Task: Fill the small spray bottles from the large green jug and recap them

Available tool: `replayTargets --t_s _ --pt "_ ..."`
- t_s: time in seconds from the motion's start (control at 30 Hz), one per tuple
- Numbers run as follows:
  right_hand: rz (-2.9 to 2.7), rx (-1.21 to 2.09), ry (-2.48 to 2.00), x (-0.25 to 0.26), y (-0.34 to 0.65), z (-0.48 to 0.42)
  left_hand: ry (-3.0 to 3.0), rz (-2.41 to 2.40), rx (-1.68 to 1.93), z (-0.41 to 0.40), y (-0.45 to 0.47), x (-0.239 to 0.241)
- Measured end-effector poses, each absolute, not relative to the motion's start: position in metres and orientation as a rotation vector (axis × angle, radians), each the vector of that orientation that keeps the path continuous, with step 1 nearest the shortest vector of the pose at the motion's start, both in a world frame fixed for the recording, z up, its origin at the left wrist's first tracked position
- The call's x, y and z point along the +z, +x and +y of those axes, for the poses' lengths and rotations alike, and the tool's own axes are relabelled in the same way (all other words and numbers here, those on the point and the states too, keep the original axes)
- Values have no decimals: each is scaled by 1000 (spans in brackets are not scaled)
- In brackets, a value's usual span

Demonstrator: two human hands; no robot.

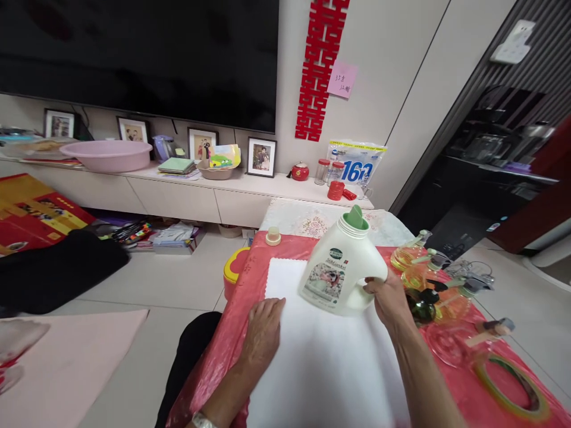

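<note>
My right hand (387, 297) is wrapped round the handle of a pale green laundry detergent bottle (325, 276). The bottle is slightly tilted, over the far part of a white scalloped-edged mat (321, 362); I cannot tell whether its base touches the mat. Its outer cap is off, and a green pouring spout (355, 218) shows in the neck. My left hand (264, 330) lies at the mat's left edge, fingers loosely bent and close together, with nothing visible in it. A pale translucent cap (273, 236) stands at the table's far left corner.
Several pump bottles with yellow, orange and dark contents (430, 267) crowd the right side of the red-covered table (232, 351). Nearer me are a clear pinkish bottle (450, 345) and a tape roll (513, 386). A yellow-and-red stool (235, 267) stands left of the table.
</note>
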State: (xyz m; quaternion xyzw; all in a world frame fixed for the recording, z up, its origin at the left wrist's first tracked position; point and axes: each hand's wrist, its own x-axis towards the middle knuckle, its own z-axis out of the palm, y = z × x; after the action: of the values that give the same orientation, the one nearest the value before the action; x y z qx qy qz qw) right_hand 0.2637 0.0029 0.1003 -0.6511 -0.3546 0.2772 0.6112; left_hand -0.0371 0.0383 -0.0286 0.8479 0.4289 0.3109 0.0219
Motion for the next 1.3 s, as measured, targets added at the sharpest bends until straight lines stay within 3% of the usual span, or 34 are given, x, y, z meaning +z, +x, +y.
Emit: replayTargets --t_s 0.17,0.33,0.57,0.83,0.97,1.3 --pt "-905 864 -1402 105 244 -24 2641 1333 954 41 -40 -29" --pt "-983 852 -1426 100 226 -29 2650 1297 923 44 -47 -26" --pt "-1055 500 -1627 95 234 -64 2618 1271 845 49 -51 -16" --pt "-578 -94 -1905 33 263 -112 2442 1152 650 62 -55 4" --pt "-504 -118 -1930 18 280 -97 2413 1080 546 61 -59 14" --pt "-450 -125 -1912 22 313 -65 2111 1185 732 33 -75 0"
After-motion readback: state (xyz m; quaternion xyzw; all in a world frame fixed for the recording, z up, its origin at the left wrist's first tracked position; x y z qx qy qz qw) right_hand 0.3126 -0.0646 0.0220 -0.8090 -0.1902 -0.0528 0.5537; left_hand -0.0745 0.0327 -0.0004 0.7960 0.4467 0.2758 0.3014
